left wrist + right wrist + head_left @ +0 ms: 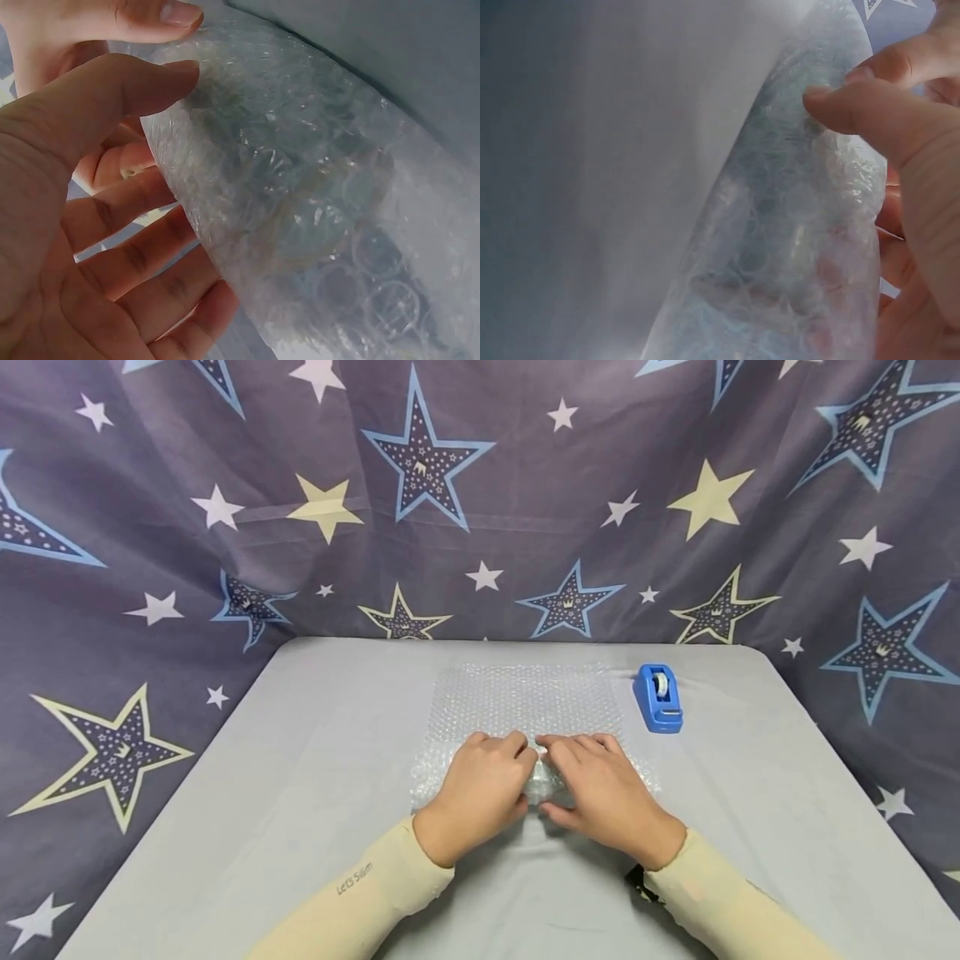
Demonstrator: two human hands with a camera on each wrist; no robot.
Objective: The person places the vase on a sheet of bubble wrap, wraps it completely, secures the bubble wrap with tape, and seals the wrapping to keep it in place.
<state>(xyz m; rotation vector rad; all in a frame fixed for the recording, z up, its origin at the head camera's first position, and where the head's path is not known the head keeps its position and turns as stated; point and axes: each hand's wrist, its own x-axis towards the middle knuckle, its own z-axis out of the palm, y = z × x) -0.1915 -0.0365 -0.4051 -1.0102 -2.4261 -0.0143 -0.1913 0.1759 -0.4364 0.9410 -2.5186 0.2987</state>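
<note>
A sheet of clear bubble wrap (525, 697) lies flat on the table, its near end rolled into a bundle (538, 787) between the hands. My left hand (480, 789) holds the left part of this bundle; in the left wrist view its thumb (161, 86) presses the near face while the fingers curve behind. On the right part, my right hand (603, 789) grips with its thumb (844, 105) in front and fingers round the far side. Something pale greenish shows dimly through the layers; I cannot tell what it is.
A blue tape dispenser (658, 700) with a roll of tape stands to the right of the bubble wrap's far end. The table has a light grey cover (322, 735). Behind it hangs a dark curtain (525, 485) printed with stars.
</note>
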